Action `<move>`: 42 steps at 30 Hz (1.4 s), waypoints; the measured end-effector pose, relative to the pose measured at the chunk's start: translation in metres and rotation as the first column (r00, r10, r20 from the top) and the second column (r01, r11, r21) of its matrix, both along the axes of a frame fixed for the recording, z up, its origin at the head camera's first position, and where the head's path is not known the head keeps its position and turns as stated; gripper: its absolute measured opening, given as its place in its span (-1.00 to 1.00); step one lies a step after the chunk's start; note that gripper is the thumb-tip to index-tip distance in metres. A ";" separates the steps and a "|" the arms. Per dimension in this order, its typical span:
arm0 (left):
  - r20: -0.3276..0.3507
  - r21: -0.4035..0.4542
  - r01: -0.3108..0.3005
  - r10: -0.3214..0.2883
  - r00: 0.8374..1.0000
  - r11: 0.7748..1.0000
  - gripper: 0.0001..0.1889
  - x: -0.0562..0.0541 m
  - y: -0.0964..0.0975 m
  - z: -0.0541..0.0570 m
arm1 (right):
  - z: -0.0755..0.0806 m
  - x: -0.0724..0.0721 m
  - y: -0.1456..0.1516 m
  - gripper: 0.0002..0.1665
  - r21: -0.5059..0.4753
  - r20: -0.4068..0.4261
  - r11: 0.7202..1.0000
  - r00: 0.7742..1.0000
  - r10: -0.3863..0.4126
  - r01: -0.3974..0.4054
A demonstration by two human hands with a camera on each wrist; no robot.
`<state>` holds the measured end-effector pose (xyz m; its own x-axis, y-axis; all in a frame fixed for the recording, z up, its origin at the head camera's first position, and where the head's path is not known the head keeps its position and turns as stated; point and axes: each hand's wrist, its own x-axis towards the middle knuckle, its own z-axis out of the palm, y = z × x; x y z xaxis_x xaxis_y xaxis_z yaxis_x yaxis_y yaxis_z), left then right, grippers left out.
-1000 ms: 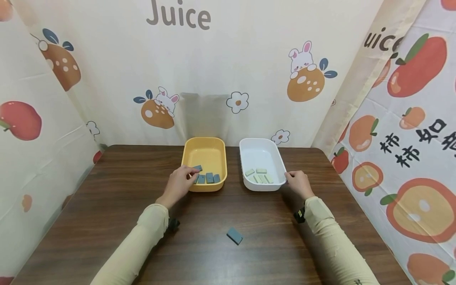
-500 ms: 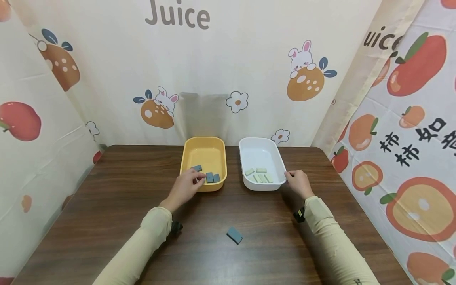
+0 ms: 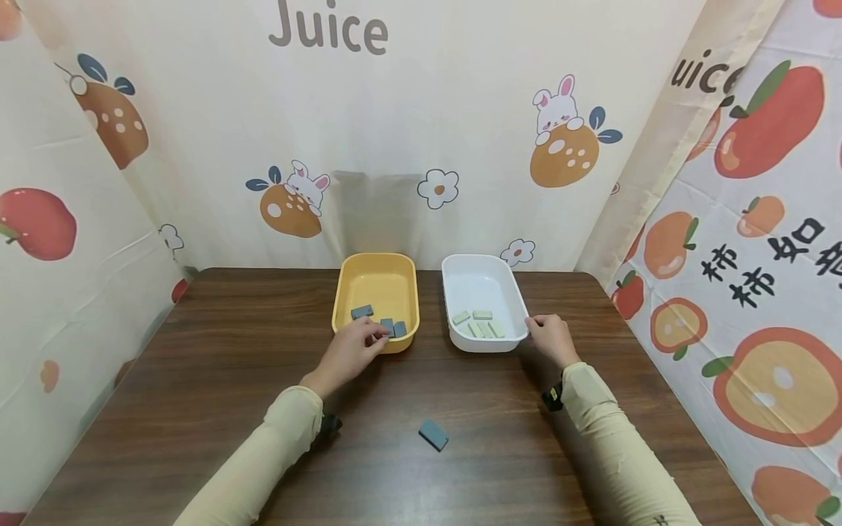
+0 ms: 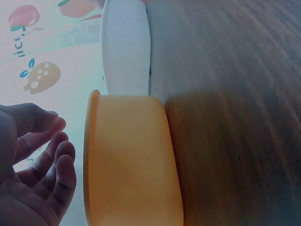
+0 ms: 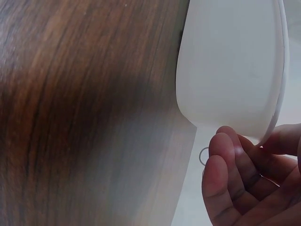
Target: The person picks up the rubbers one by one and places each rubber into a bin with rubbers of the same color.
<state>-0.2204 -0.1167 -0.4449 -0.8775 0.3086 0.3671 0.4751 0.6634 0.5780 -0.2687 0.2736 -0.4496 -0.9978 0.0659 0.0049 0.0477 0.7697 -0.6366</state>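
Observation:
My left hand [image 3: 351, 349] hangs over the front edge of a yellow bin [image 3: 378, 264], its fingers loosely bent. In the left wrist view the left hand [image 4: 40, 162] has thumb and index finger close together, with nothing visible between them. The fingertips are near several small blue-grey rectangular blocks [image 3: 400, 329] in the bin; another block [image 3: 362, 312] lies further back, and some may be hidden by the hand. My right hand [image 3: 552, 339] pinches the right rim of a white bin [image 5: 230, 61], with thumb and fingers on either side. Inside it lie several pale green blocks [image 3: 482, 315].
One blue-grey block [image 3: 433, 435] lies on the brown wooden table [image 3: 368, 467], nearer than the bins. The bins stand side by side near the table's back edge, with a narrow gap between them. Printed curtains [image 3: 408, 109] rise behind and at both sides.
My left hand has moved right and slightly nearer along the yellow bin's front, uncovering the block at its left and covering others. The right hand stays on the white bin's rim.

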 end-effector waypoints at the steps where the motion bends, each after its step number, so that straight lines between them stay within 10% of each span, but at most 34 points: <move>1: -0.001 0.000 0.002 -0.002 1.000 1.000 -0.88 0.001 0.001 0.000 | 0.000 0.000 0.000 -0.53 -0.001 0.002 1.000 1.000 0.000 0.000; 22: 0.138 -0.143 0.148 -0.129 0.982 0.979 -0.82 0.019 0.026 -0.002 | -0.002 0.002 -0.001 -0.52 0.001 0.001 1.000 1.000 0.003 -0.003; 42: 0.244 -0.336 0.420 -0.353 0.904 0.843 -0.72 0.034 0.049 -0.007 | -0.003 0.001 -0.001 -0.50 -0.006 0.012 1.000 1.000 0.001 -0.001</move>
